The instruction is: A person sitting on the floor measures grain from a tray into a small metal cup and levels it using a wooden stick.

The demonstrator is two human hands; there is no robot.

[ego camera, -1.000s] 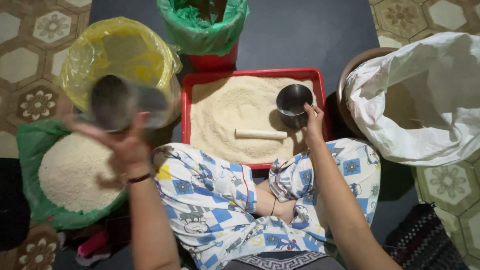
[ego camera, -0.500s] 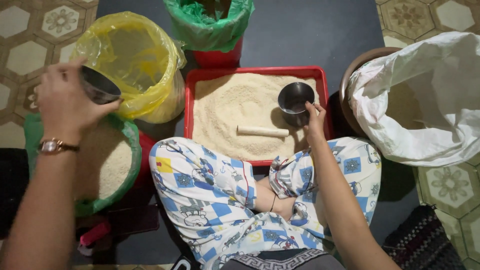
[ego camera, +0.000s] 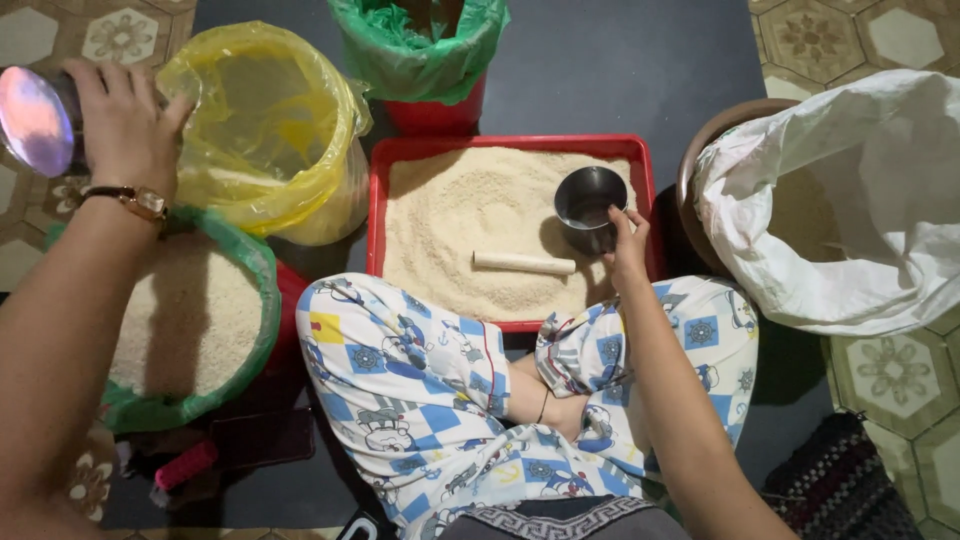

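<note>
My left hand [ego camera: 125,125] grips a shiny metal cup [ego camera: 35,118], held on its side at the far left beside the yellow plastic bag [ego camera: 265,130]. Below it sits a green-lined container [ego camera: 245,260] full of pale grain. My right hand [ego camera: 628,245] holds the rim of a second metal cup [ego camera: 590,205] standing in the grain inside a red tray [ego camera: 510,146]. A short wooden stick [ego camera: 523,263] lies on the grain just left of that hand. My crossed legs in patterned blue and white trousers [ego camera: 420,390] are in front of the tray.
A green-lined red bin [ego camera: 425,55] stands behind the tray. A brown basin [ego camera: 715,135] lined with a white sack [ego camera: 860,200] stands at the right. A pink object [ego camera: 185,465] and a dark flat item lie on the floor at lower left; a woven mat [ego camera: 840,480] at lower right.
My left hand with its cup has swung from over the green-lined grain container up and out to the far left. My right hand stays on the cup in the tray.
</note>
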